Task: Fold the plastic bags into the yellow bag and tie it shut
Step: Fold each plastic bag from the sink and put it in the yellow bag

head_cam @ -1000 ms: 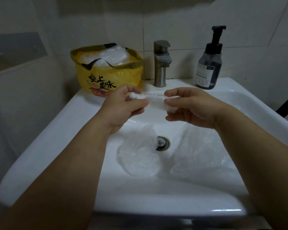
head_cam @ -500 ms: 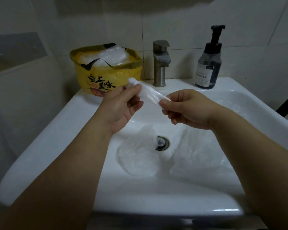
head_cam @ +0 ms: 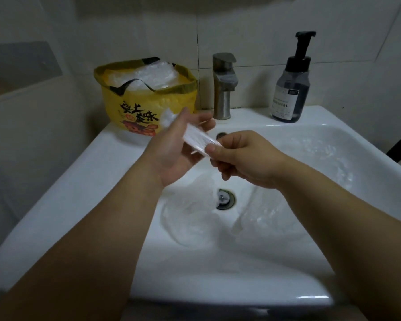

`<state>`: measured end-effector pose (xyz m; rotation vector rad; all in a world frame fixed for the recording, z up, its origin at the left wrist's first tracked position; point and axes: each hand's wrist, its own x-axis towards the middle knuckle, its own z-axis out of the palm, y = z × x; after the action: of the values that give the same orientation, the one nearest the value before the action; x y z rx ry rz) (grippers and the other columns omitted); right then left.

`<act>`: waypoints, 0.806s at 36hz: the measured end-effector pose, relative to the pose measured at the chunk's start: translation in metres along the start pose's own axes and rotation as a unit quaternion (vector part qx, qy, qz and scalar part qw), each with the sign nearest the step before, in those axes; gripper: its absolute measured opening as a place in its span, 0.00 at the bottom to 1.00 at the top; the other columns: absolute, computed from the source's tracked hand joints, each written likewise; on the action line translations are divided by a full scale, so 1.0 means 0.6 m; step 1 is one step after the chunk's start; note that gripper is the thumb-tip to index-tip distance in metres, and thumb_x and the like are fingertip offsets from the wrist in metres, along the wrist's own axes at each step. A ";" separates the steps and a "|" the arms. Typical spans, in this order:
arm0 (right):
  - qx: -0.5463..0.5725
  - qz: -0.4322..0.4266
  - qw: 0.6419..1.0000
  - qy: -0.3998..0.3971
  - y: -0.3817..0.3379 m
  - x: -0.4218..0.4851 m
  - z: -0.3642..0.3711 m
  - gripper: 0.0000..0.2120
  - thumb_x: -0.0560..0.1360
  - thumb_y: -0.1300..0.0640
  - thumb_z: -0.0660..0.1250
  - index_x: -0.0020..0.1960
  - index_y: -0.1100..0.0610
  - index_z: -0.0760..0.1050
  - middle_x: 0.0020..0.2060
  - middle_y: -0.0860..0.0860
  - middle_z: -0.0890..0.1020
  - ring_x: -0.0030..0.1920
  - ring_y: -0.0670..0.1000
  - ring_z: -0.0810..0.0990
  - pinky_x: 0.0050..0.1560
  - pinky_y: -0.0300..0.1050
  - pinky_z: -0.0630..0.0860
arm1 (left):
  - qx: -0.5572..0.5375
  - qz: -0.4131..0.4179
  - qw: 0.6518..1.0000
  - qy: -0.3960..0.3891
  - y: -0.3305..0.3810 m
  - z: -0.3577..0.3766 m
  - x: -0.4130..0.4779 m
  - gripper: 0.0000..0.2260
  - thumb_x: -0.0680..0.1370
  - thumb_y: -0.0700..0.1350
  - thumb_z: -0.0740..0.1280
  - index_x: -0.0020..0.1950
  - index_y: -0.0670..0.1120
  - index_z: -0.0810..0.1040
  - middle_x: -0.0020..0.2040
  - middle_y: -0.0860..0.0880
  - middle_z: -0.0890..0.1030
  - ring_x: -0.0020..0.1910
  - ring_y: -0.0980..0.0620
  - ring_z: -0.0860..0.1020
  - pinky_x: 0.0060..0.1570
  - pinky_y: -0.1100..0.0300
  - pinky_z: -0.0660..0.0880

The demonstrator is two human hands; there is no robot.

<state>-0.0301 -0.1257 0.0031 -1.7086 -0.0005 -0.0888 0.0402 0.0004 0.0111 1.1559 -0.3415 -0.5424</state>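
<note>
From my feed, both hands are over the sink [head_cam: 116, 158], working one folded plastic strip [head_cam: 196, 137] between them. The right hand [head_cam: 243, 158] pinches the near end of the strip between thumb and forefinger, closed on it. The left hand [head_cam: 178, 144] lies palm-up under the far part of the strip, fingers stretched out toward the yellow bag [head_cam: 146, 98]; the strip rests across those fingers, and I cannot tell whether the thumb presses it. A white tuft of the strip sticks out past the left fingertips, just in front of the bag's printed face.

Compared with half a second ago, the left hand has flattened out and slid further under the strip, where before its fingertips gripped the tip. The strip now looks flatter and more taut. The right hand has barely shifted. A second ago the strip was held level between both hands; now it slopes up toward the bag.

The yellow bag stands on the sink's back left corner, mouth open, with clear bags inside. Two loose clear bags [head_cam: 188, 223] [head_cam: 271, 216] lie in the basin either side of the drain [head_cam: 225, 199], unchanged. The tap [head_cam: 223, 86] and the soap bottle [head_cam: 291, 89] stand behind.
</note>
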 end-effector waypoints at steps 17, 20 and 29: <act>0.127 0.003 0.991 0.050 -0.004 -0.001 -0.028 0.07 0.79 0.64 0.61 0.44 0.62 0.75 0.36 0.57 0.78 0.31 0.47 0.76 0.34 0.36 0.78 | 0.174 0.041 0.984 0.014 0.005 -0.049 -0.009 0.02 0.77 0.38 0.67 0.46 0.41 0.79 0.34 0.50 0.81 0.33 0.60 0.80 0.36 0.70 0.77; 0.125 0.011 0.991 0.040 -0.005 -0.003 -0.038 0.05 0.79 0.65 0.61 0.46 0.62 0.75 0.35 0.57 0.78 0.30 0.46 0.77 0.33 0.37 0.78 | 0.232 0.021 0.972 -0.011 0.007 -0.053 -0.013 0.03 0.78 0.39 0.66 0.48 0.42 0.80 0.37 0.49 0.84 0.34 0.59 0.81 0.36 0.68 0.78; 0.184 -0.008 0.983 0.010 -0.012 -0.006 -0.051 0.06 0.78 0.69 0.59 0.48 0.63 0.74 0.29 0.55 0.78 0.27 0.47 0.76 0.30 0.38 0.77 | 0.131 0.030 0.991 -0.016 0.015 -0.028 -0.025 0.08 0.82 0.37 0.59 0.46 0.41 0.75 0.32 0.49 0.83 0.29 0.59 0.79 0.30 0.68 0.76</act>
<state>-0.0361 -0.1550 0.0144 -1.3381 -0.0154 -0.1102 0.0385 0.0245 0.0134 1.3858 -0.4850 -0.4735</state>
